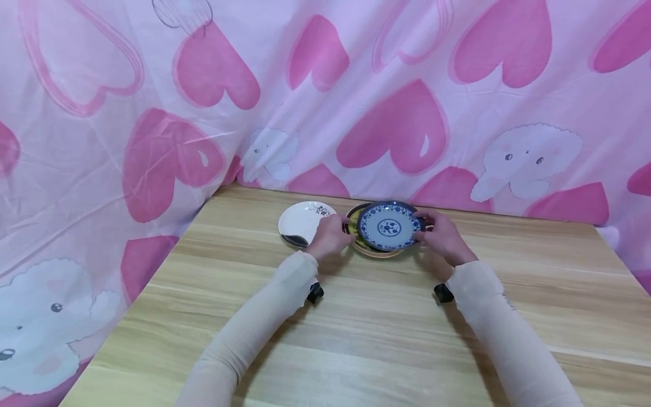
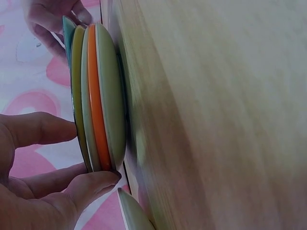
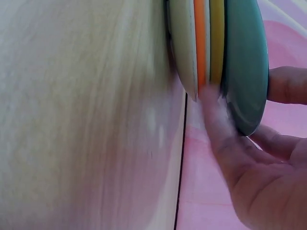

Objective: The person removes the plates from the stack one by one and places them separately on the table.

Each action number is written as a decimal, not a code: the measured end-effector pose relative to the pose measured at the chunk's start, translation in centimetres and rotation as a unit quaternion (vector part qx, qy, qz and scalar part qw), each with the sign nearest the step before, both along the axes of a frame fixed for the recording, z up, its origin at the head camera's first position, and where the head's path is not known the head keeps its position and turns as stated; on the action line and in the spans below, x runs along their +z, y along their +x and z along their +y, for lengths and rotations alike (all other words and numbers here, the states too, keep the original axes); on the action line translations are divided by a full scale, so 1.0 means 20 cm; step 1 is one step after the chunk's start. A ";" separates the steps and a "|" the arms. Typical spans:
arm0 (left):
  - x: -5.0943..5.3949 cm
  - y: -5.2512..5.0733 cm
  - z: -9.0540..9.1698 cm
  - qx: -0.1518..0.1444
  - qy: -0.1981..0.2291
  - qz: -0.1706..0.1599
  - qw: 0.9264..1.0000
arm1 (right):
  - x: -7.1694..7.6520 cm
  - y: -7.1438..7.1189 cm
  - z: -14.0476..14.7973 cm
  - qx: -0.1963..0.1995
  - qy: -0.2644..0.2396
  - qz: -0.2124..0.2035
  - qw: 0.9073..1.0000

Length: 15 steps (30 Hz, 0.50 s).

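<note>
A blue-and-white patterned plate [image 1: 389,228] lies on top of a stack, shifted to the right and tilted. My right hand [image 1: 445,234] pinches its right rim, fingers above; the thumb is blurred in the right wrist view. Below it come a yellow plate [image 2: 77,72], an orange-edged plate [image 2: 97,105] and a pale plate [image 2: 109,86] at the bottom. At the stack's left edge my left hand [image 1: 330,236] grips the rims between thumb and fingers. The thumb reaches the lower plates, while the index finger touches near the yellow one.
A white plate [image 1: 301,219] with a dark patch and a floral print sits left of the stack, partly behind my left hand. The wooden table [image 1: 366,339] ends at a pink heart-print curtain [image 1: 391,130] just behind the plates.
</note>
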<state>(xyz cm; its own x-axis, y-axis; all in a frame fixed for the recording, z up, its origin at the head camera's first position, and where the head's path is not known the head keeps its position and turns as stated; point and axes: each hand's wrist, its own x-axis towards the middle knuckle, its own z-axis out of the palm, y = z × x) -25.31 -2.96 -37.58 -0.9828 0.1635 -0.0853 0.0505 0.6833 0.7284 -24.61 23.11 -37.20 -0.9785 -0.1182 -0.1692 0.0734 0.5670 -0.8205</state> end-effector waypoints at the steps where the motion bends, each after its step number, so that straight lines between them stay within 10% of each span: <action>1: 0.00 0.00 0.00 0.000 -0.001 0.000 1.000 | 0.00 0.00 0.00 -0.001 -0.002 -0.002 1.000; 15: 0.00 0.00 0.00 -0.008 -0.019 0.029 0.999 | -0.01 -0.01 0.05 -0.010 -0.069 -0.008 0.998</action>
